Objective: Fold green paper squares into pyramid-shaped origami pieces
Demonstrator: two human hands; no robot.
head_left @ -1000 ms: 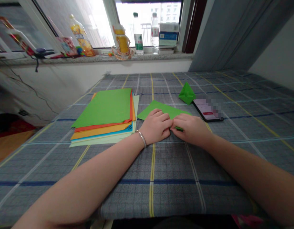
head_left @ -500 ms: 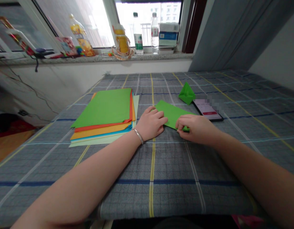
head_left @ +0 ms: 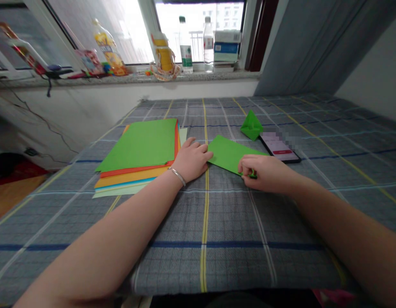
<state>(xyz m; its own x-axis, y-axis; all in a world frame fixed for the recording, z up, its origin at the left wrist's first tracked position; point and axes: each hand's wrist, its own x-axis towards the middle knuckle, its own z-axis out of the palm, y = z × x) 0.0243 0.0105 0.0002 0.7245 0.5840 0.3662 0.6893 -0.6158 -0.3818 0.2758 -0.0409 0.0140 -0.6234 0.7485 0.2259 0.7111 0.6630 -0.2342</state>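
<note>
A folded sheet of green paper (head_left: 228, 152) lies on the checked cloth in front of me. My right hand (head_left: 260, 171) is closed on its near right edge, fingers curled in a pinch. At the paper's left end rests my left hand (head_left: 193, 160), fingers loosely stretched and apart, their tips touching or just beside the paper's edge; it wears a silver bangle (head_left: 177, 175). Just left of that hand is a stack of coloured paper (head_left: 141, 143), green on top, with orange, yellow, blue and pale green sheets below. Beyond the right hand stands a folded green paper piece (head_left: 251, 126).
A phone (head_left: 279, 147) with a lit screen lies right of the folded paper. The grey checked tablecloth (head_left: 172, 265) covers the table. On the windowsill (head_left: 133, 79) stand several bottles, a yellow flask (head_left: 164, 53) and stacked boxes (head_left: 227, 47).
My left hand has slid left along the paper to its left end, uncovering more of it. My right hand keeps its pinch and has shifted very slightly right.
</note>
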